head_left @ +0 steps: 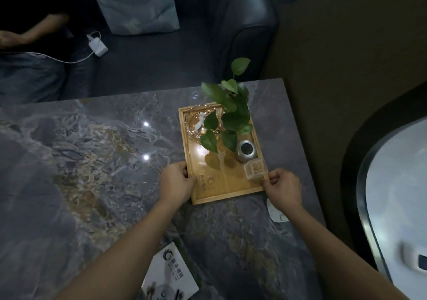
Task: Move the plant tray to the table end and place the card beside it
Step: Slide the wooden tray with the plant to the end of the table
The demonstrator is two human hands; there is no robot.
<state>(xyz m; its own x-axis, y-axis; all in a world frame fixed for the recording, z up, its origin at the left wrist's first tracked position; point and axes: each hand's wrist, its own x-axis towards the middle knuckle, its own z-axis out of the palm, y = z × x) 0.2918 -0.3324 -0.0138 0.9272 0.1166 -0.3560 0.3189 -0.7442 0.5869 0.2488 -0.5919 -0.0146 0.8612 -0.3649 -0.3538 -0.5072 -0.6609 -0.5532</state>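
Head view: looks down on a marble table (97,152), both forearms reaching out to a wooden plant tray (209,191).
Tray position: near the far right corner of the table, its far edge close to the table end, its right side near the table's right edge.
Tray contents: a leafy plant (231,112), a glass dish (198,124) at the far left, a small metal pot (246,150) and a clear box (255,169) at the near right.
Left hand (176,183): curled closed on the tray's left rim near the near corner, thumb over the edge.
Right hand (283,187): fingers pinched closed on the tray's near right corner, just beside the clear box.
Lift or slide: cannot tell whether the tray is raised or resting on the marble.
Card (169,274): lies at the near edge of the table, well apart from the tray, untouched, partly under the left forearm.
White item (276,212): on the right edge near the right wrist; unclear what it is.
Done, as judged: the tray looks almost at its place.
Left, as judged: release the tray, fetch the card, set it beside the tray.
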